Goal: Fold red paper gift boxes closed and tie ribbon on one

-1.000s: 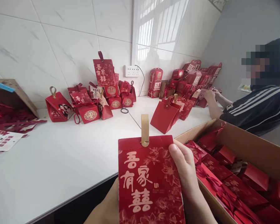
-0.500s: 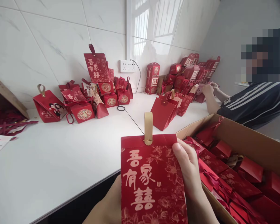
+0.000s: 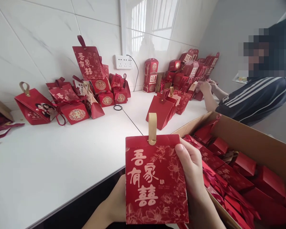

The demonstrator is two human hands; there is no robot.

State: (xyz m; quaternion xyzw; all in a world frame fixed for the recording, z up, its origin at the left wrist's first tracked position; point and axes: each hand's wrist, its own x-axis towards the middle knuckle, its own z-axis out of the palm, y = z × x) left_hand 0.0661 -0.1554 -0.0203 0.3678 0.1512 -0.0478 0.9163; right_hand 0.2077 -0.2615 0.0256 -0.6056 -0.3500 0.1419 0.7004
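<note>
From my remote seat, the first hazard I'd flag is the thin black cable [image 3: 130, 118] running across the white counter [image 3: 61, 165] toward its front edge, where anything slid that way could catch on it. My left hand [image 3: 117, 203] grips the lower left edge of the red gift bag [image 3: 154, 181], with its fingers hidden behind the card. My right hand [image 3: 191, 171] clamps the right edge, thumb pressed on the printed face. The bag is held flat and upright in the air over the dark gap just off the counter edge, close beside the cardboard box [image 3: 252, 140]. I judge a loosened grip would drop it into that gap, and a hard thumb could crease the card or mar the gold print. The loose ribbons in the box could also snag a corner. As for writing, the photo bag [image 3: 35, 108] at far left carries a portrait and lettering too small to read. The tall bag [image 3: 89, 62] atop the pile shows 吾家有囍 in gold. The held bag bears the same four characters, with a small seal and fine print beneath that I cannot make out. Its tan handle loop [image 3: 152, 127] is plain, and a co-worker's hand [image 3: 205, 86] touches labelled boxes I cannot read.
</note>
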